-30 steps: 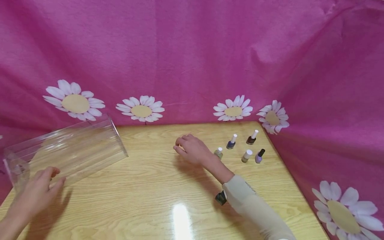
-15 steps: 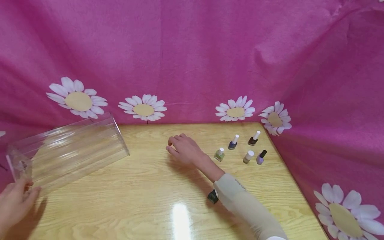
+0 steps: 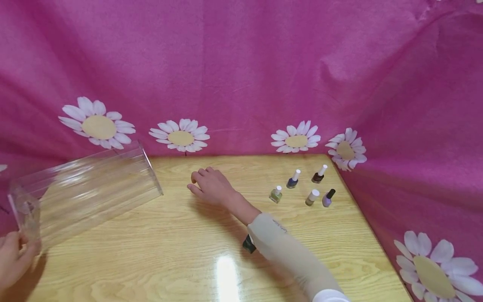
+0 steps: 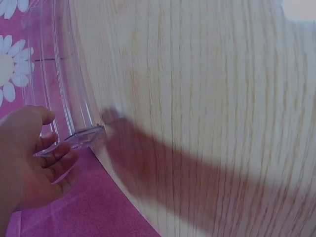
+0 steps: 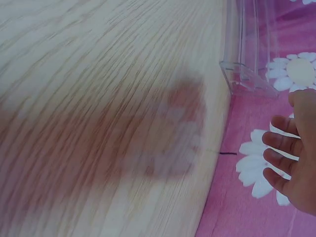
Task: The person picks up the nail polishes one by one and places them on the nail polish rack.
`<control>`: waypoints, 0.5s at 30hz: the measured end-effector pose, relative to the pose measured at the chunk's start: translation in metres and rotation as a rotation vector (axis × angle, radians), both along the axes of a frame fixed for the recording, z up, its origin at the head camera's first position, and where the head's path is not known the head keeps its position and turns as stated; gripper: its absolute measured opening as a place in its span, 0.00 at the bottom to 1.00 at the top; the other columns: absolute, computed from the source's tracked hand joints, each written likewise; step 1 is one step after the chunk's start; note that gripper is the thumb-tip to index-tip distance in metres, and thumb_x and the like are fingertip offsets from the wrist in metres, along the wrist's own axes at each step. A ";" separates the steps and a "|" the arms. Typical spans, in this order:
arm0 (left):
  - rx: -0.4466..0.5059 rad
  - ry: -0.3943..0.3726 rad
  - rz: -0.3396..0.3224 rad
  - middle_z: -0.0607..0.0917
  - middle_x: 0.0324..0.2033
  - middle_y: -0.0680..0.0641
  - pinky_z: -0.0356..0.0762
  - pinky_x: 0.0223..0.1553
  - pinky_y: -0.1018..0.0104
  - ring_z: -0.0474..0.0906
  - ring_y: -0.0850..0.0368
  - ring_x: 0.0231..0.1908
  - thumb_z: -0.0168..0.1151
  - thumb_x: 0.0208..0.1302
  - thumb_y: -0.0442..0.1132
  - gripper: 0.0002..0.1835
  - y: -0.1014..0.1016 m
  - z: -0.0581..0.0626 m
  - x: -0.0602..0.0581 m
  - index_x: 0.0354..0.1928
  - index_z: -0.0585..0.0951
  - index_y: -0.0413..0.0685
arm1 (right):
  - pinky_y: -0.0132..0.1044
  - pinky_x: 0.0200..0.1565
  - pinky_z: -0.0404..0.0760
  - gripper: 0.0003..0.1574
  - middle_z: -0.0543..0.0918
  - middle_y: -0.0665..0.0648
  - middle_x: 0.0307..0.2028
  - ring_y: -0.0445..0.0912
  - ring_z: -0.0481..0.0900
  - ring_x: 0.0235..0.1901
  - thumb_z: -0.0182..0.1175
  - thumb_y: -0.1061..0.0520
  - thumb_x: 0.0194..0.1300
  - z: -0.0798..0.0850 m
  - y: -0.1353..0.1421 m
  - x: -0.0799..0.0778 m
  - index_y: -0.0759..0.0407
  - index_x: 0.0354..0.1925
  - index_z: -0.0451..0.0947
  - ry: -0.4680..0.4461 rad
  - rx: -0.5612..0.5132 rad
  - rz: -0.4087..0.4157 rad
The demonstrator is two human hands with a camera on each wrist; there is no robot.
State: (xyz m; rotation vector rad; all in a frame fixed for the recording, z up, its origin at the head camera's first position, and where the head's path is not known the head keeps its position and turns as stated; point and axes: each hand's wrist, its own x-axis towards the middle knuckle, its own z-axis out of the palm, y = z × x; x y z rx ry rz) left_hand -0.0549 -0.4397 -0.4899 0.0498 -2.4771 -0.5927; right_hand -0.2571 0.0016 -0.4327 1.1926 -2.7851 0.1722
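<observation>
A clear, stepped acrylic display rack stands at the table's left back, in front of the pink cloth. At its near left end is my left hand, partly cut off by the frame edge. The left wrist view shows this hand with fingers loosely bent, overlapping the rack's end. My right hand hovers over the table between the rack and the nail polish bottles, relaxed and holding nothing. In the right wrist view, the fingers of my right hand are spread slightly, with the rack's other end beyond them.
Several nail polish bottles stand at the right back: green, blue, dark, white-capped and lilac with a black cap. Pink flowered cloth hangs behind and right of the wooden table.
My right hand has moved left, away from the bottles and toward the rack. The left hand has shifted left and down to the rack's near left end. The view has turned slightly.
</observation>
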 end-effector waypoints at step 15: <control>0.000 -0.197 0.081 0.68 0.22 0.26 0.62 0.26 0.46 0.69 0.28 0.25 0.47 0.71 0.37 0.15 -0.019 -0.014 0.005 0.33 0.63 0.28 | 0.39 0.48 0.69 0.22 0.78 0.47 0.44 0.45 0.74 0.48 0.40 0.38 0.79 -0.007 -0.050 0.000 0.48 0.49 0.75 0.053 0.137 -0.024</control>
